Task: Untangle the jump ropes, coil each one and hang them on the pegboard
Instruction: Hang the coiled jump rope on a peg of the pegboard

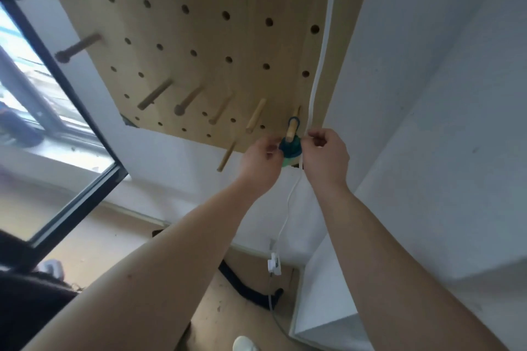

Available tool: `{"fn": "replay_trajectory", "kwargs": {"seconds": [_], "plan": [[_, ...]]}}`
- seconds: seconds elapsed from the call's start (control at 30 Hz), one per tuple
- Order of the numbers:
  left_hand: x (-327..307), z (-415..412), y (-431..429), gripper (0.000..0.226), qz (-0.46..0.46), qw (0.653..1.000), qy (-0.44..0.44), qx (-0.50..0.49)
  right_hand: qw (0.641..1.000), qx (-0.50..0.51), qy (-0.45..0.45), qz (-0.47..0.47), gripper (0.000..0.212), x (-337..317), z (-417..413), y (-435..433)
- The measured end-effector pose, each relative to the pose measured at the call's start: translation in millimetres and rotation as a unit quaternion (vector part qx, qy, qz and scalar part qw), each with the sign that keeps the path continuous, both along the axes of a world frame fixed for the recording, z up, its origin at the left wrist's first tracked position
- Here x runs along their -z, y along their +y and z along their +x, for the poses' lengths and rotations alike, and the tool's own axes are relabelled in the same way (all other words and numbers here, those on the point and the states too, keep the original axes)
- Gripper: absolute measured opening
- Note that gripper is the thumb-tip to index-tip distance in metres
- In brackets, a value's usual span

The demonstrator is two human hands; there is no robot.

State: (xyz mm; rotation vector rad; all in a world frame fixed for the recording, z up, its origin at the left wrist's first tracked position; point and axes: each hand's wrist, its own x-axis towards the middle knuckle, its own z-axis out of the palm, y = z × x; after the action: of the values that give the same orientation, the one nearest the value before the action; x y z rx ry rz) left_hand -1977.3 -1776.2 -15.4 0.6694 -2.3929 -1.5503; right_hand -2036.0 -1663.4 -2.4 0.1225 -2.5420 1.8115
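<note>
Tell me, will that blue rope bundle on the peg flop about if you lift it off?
Probably floppy: the blue rope bundle hangs by a thin loop over the wooden peg, so it would likely sag and swing. It looks compact, so probably light.

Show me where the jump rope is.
Head view: the teal jump rope hangs on a peg at the pegboard's lower right, between the left hand and right hand.

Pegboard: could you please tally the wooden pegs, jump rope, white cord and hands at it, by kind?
Wooden pegs: 7
Teal jump rope: 1
White cord: 1
Hands: 2, left hand, right hand
Total: 11
</note>
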Motion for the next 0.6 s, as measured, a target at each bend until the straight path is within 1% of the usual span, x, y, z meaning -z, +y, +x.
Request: {"fn": "replay_trajectory", "kwargs": {"seconds": [0.07,0.17,0.33,0.43,0.6], "plan": [[0,33,3,0.038,-0.009,1.0,-0.004,-0.017,1.0,-0.014,-0.014,-0.002,0.018,-2,20,7],[1,91,9,0.037,-0.008,0.999,-0.006,-0.039,0.998,-0.042,-0.048,0.003,0.014,-2,67,18],[-11,211,38,0.035,-0.045,0.997,0.007,-0.067,0.991,-0.12,-0.054,0.015,0.02,1,182,50],[-14,284,64,0.034,-0.037,0.996,0.021,-0.081,0.985,-0.163,-0.052,0.029,0.023,2,257,76],[-12,386,102,0.032,-0.006,0.996,0.0,-0.093,0.975,-0.202,-0.071,0.053,0.024,12,348,121]]}}
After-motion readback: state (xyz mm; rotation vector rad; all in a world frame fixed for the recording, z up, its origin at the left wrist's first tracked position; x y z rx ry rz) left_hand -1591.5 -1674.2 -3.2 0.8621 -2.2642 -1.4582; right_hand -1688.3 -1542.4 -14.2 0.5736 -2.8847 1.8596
